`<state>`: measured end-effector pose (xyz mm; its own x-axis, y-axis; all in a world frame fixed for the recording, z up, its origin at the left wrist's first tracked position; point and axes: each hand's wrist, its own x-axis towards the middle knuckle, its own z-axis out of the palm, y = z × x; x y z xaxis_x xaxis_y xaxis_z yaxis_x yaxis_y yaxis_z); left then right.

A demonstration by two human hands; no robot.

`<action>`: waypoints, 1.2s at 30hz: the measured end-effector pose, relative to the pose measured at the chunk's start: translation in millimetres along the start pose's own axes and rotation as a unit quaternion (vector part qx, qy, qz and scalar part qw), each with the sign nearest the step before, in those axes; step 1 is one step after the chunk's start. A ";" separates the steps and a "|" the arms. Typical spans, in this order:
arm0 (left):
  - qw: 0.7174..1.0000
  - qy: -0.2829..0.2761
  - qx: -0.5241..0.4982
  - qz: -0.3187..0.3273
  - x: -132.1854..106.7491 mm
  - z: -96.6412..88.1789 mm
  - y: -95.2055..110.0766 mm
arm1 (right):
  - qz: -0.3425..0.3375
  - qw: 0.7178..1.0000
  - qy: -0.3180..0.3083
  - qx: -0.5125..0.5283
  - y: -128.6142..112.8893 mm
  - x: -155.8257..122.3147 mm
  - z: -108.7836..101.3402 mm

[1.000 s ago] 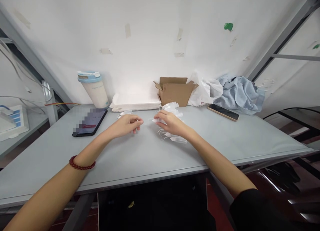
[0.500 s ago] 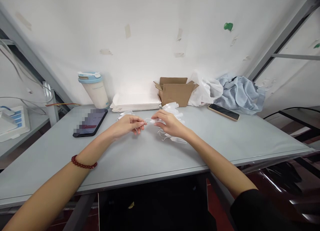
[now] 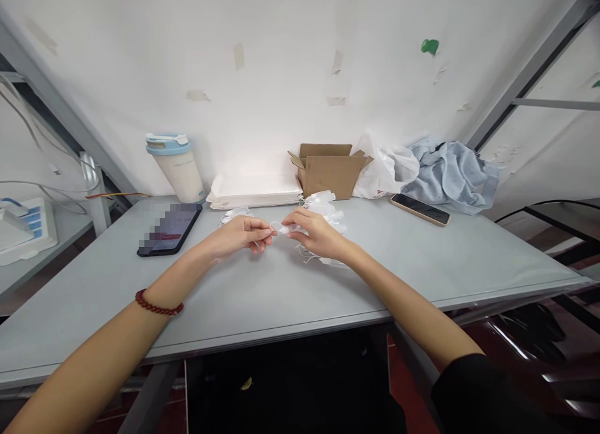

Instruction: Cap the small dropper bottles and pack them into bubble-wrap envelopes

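Observation:
My left hand (image 3: 241, 235) is closed in a pinch on a thin white string (image 3: 275, 224) over the middle of the table. Close by on the right, my right hand (image 3: 317, 232) grips a small white plastic piece (image 3: 283, 230) between thumb and fingers; most of it is hidden by the hand. The string curves across the small gap between both hands. Behind and below my right hand lies a pile of similar white translucent pieces (image 3: 321, 200) with loose strings. A smaller heap of white pieces (image 3: 235, 214) sits behind my left hand.
On the grey table (image 3: 262, 296) stand a blue-lidded cup (image 3: 178, 168), a white stack (image 3: 255, 191) and an open cardboard box (image 3: 330, 174). A dark phone (image 3: 171, 231) lies left. At right are a white plastic bag (image 3: 387, 168), another phone (image 3: 419, 210) and blue cloth (image 3: 452, 174).
The gap between my fingertips has narrowed a little, and the string there bows more. Both hands keep their pinch; the things on the table stay put.

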<state>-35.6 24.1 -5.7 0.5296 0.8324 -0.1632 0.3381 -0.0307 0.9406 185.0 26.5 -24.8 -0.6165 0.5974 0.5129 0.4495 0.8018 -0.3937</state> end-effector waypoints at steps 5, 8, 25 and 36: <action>1.000 -0.004 -0.009 0.002 0.1 -0.4 -0.2 | -0.004 1.000 0.006 -0.002 -0.3 0.1 0.2; 1.000 -0.010 -0.013 -0.002 0.4 -0.4 -0.1 | -0.003 1.000 0.010 -0.003 -0.7 0.2 -0.4; 0.999 -0.013 -0.031 -0.005 0.2 -0.5 -2.5 | 0.002 1.000 -0.002 0.001 -0.8 0.5 0.2; 1.000 0.012 -0.011 -0.001 1.8 1.7 -5.0 | -0.001 1.000 -0.014 -0.007 1.0 -1.1 6.0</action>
<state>-35.0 24.8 -11.2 0.5102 0.8453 -0.1589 0.3216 -0.0162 0.9467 182.2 26.5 -30.3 -0.6358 0.5948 0.4919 0.4565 0.8036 -0.3818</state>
